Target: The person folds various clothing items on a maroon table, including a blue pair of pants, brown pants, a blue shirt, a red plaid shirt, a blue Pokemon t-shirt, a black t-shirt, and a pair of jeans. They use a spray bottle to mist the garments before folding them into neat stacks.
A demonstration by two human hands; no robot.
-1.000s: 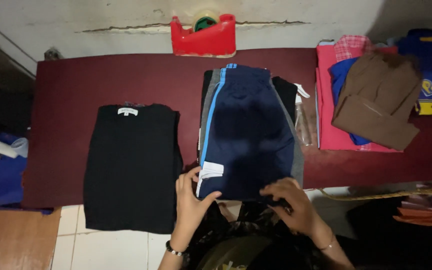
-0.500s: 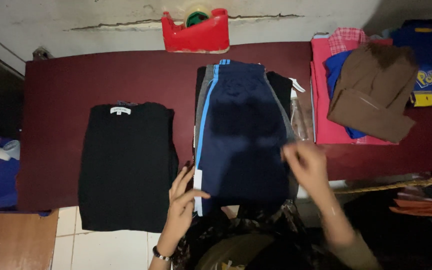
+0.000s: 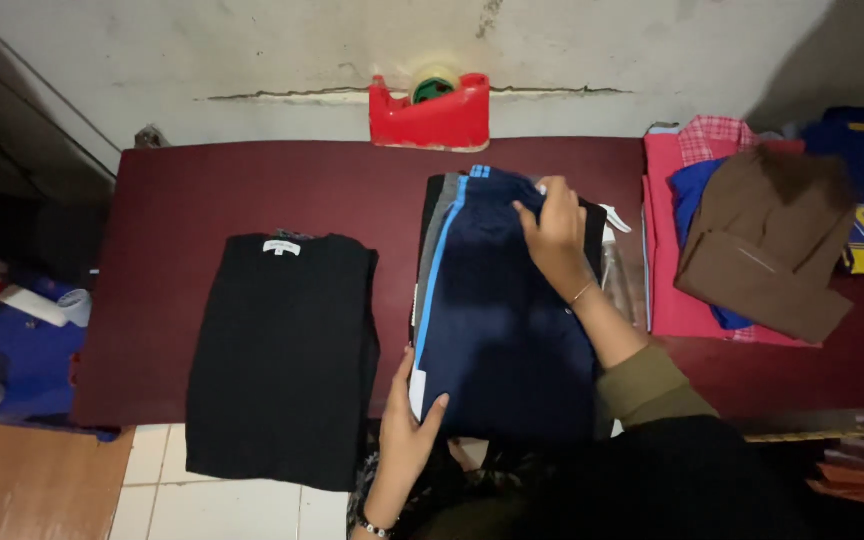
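The navy garment point(image 3: 497, 320), folded long with a light-blue stripe down its left edge, lay atop a small stack mid-table point(image 3: 252, 190), between the black shirt point(image 3: 282, 350) and the pink pile point(image 3: 667, 260). The left hand point(image 3: 407, 430) pinched its near corner. The right hand point(image 3: 552, 235), down by the near hem a second earlier, had travelled up and pressed flat, fingers unclenched, on the far end.

Left hand point(image 3: 404, 432) at navy shorts' point(image 3: 497, 320) near edge, right hand point(image 3: 555, 235) flat on their top end.
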